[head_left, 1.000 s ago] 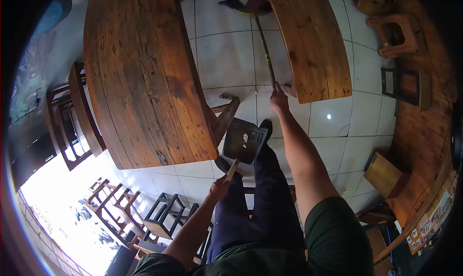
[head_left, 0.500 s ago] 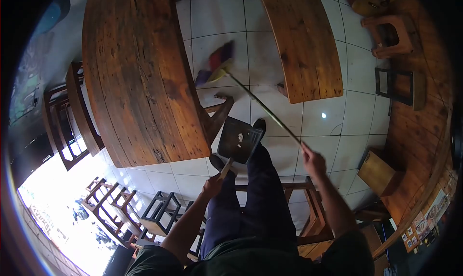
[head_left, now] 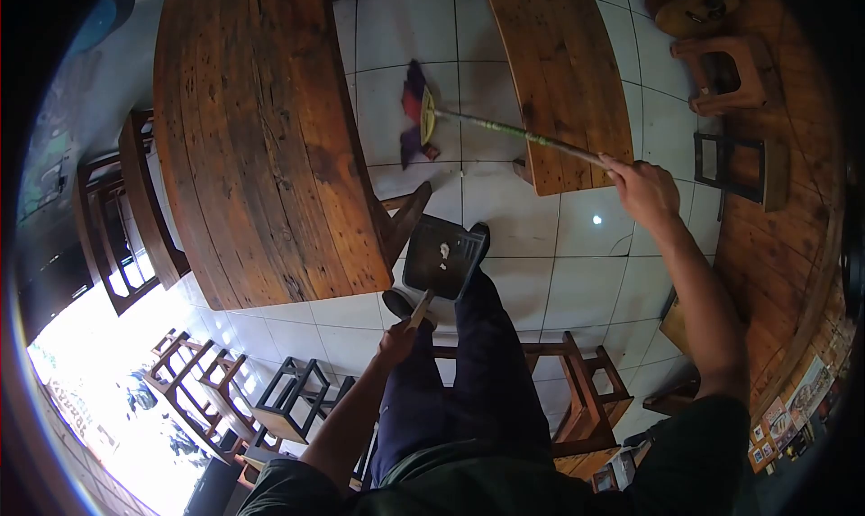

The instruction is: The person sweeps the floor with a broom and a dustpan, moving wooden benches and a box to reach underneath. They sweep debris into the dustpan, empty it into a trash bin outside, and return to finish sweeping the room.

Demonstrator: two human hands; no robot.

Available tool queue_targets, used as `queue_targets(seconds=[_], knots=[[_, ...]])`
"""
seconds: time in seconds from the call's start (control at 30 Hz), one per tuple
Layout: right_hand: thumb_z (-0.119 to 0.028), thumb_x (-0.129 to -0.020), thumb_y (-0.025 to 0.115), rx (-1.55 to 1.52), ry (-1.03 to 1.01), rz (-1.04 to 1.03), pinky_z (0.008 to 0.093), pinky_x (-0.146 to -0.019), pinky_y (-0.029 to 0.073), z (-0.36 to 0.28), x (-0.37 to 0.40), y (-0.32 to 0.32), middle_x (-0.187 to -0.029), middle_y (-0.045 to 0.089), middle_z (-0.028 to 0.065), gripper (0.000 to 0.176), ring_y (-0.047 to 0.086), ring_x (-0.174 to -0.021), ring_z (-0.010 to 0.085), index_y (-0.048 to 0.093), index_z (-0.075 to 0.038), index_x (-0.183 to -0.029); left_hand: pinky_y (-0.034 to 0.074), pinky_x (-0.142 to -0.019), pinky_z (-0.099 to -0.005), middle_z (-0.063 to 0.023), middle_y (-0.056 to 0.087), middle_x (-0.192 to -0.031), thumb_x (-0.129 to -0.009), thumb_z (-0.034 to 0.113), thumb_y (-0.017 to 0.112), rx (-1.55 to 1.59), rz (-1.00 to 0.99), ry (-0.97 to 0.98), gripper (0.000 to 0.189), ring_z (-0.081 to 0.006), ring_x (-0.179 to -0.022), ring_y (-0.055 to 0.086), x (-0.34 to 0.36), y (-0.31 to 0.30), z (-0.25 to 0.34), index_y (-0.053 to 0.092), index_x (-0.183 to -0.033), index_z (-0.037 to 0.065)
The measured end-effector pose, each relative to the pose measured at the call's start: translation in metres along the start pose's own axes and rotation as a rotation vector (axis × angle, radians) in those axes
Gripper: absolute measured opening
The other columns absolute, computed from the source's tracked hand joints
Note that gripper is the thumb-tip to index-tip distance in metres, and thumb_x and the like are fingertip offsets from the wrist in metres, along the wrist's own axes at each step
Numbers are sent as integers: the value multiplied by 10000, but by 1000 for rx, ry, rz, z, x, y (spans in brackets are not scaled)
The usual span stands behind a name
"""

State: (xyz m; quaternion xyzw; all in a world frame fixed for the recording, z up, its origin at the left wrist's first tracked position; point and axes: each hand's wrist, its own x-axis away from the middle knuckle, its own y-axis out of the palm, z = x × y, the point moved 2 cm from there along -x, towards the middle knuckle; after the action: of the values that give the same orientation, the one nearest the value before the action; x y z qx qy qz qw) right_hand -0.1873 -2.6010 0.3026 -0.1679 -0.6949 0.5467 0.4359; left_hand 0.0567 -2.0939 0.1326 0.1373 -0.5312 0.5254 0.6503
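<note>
My left hand [head_left: 396,343] is closed round the handle of a black dustpan [head_left: 431,277], which is held between my feet. A few white scraps [head_left: 444,253] lie in the pan. My right hand [head_left: 647,191] grips the upper end of a broom [head_left: 514,130] with a greenish patterned stick. The broom's yellow head with red and purple bristles [head_left: 413,110] is on the tiles between the table and the bench. A small dark red piece [head_left: 431,152] lies beside the bristles, and a tiny pale bit [head_left: 462,173] is on the floor nearer the dustpan.
A large wooden table [head_left: 261,155] stands at left, its leg [head_left: 410,214] close to the dustpan. A wooden bench [head_left: 568,83] is at right. Stools [head_left: 725,74] and a guitar [head_left: 694,9] line the right side. A wooden chair [head_left: 586,399] stands by my legs.
My right hand has moved right and up, swinging the broom stick flatter. The bristles have turned upright near the same floor spot. My left hand and the dustpan have barely shifted.
</note>
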Motion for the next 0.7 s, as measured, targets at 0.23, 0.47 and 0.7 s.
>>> queue_targets(seconds=[0.23,0.47,0.7], knots=[[-210,-856,423,-565,150,-82,412,-619,473,-56,-26,70,-778,619,101,313,600,-687,289,488,-233,-1161,470,-726,-435,-240,581,-913,-829,271,448,-141,-25,133,365,-385,-854,569,-1,4,8,516,-1115,55],[-228,-855,419,-537,71,3,444,-631,476,-214,-169,190,-758,592,166,318,596,-719,329,441,-200,-1171,469,-740,-422,-226,583,-925,-835,269,453,-118,32,146,358,-375,-861,569,-6,2,-3,523,-1104,44],[-252,-868,377,-394,103,-185,444,-577,464,-146,-85,217,-721,591,151,265,601,-674,320,453,-207,-1118,459,-745,-425,-221,580,-930,-820,296,446,-1,45,4,392,-380,-893,555,-13,16,-23,495,-1133,66]])
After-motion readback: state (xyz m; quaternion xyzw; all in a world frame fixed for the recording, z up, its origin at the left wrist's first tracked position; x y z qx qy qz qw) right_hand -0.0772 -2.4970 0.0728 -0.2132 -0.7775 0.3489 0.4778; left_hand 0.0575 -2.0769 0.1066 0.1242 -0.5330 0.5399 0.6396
